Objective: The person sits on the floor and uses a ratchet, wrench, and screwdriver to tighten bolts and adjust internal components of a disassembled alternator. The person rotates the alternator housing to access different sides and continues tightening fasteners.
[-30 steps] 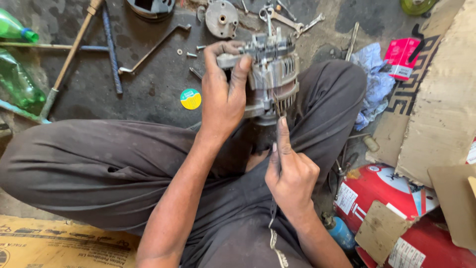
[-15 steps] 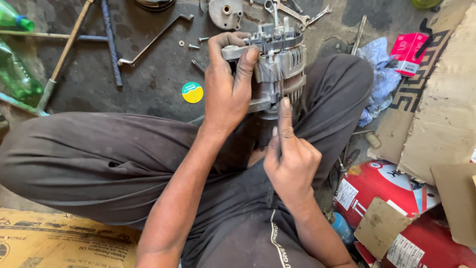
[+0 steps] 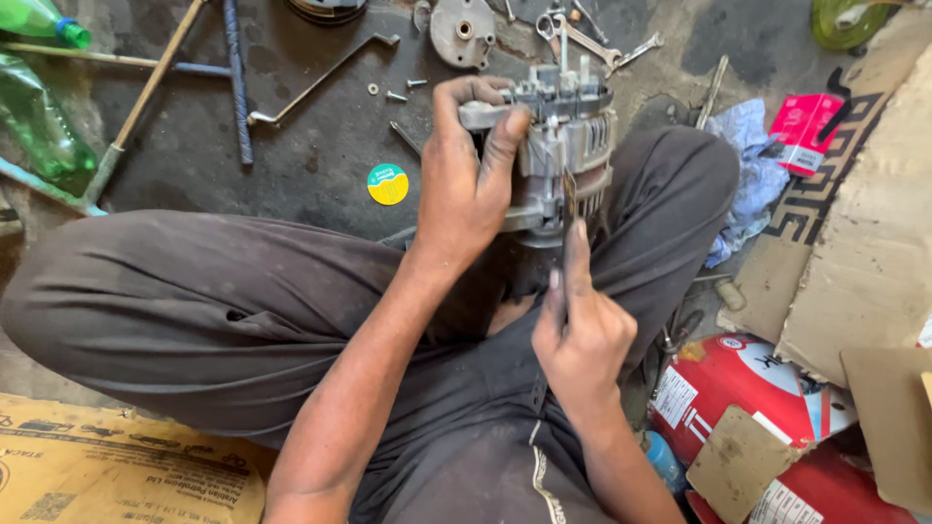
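I sit cross-legged on the floor in dark trousers. My left hand (image 3: 473,173) grips a grey metal alternator (image 3: 568,146) from its left side and holds it upright between my knees. My right hand (image 3: 581,342) is closed around a thin dark tool (image 3: 567,225) with the index finger stretched along the shaft. The tool's tip touches the lower side of the alternator housing.
On the dark floor beyond lie a bent metal rod (image 3: 316,82), loose bolts (image 3: 393,95), a round metal cover (image 3: 463,31), wrenches (image 3: 592,44) and a yellow sticker (image 3: 387,183). Green bottles (image 3: 39,126) lie at the left. Cardboard (image 3: 864,233), a red box (image 3: 804,131) and a blue rag (image 3: 743,155) are on the right.
My right hand has risen toward the alternator and brought the tool's tip against its lower housing. My left hand keeps the same grip.
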{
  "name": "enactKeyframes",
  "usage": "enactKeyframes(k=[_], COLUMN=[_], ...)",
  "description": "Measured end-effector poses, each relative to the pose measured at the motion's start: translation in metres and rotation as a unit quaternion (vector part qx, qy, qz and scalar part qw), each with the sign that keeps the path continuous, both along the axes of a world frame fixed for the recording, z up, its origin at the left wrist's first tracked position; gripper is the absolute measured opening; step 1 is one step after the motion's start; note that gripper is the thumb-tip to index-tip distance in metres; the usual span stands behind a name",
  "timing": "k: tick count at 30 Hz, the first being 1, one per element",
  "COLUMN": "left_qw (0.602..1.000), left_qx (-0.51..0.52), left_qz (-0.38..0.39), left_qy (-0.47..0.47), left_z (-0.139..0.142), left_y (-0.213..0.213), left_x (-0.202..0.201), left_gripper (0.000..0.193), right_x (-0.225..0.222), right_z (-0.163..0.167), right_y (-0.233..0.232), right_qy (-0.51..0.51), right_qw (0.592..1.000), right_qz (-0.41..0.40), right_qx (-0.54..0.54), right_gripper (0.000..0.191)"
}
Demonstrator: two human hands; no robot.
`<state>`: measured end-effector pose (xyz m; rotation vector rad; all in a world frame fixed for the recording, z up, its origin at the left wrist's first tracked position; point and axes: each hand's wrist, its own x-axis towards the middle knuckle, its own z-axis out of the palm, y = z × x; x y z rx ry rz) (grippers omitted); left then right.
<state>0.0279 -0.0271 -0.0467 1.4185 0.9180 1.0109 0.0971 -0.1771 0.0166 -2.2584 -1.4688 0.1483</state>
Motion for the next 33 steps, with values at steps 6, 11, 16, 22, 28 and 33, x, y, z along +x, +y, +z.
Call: enactKeyframes(k=[6,11,16,22,28,33], left_qw=[0.998,0.999,0.998,0.999,0.986,0.947], left_qx=[-0.052,-0.021,-0.058,-0.047,-0.142,-0.307], left_qz=[-0.021,-0.009,-0.022,-0.015,-0.057,-0.092], left_qy=[-0.02,-0.025,-0.01,-0.021,-0.058,-0.029], left_z=[-0.002,-0.002,0.001,0.0,0.0,-0.009], left_y=[-0.003,-0.001,-0.003,0.0,0.002,0.008], left_x=[-0.001,0.0,-0.002,0.001,-0.002,-0.001], left_gripper=[0.045,0.045,0.045,0.04,0.067,0.072], right_x=[-0.003,-0.003,-0.002,0.046,0.16,0.182], right_z=[0.0,0.003,0.014,0.067,-0.004,-0.055], right_y=[-0.007,-0.005,0.008,-0.069,-0.147,-0.137], right_qy=[0.009,-0.007,0.001,0.241,-0.003,0.02], right_qw=[1.0,1.0,1.0,0.958,0.961,0.961], right_qz=[0.001,0.003,0.005,-0.072,-0.226,-0.204], right_qx=[0.007,-0.008,-0.016,-0.141,-0.16,-0.186], right_gripper=[0.056,0.056,0.056,0.06,0.065,0.069])
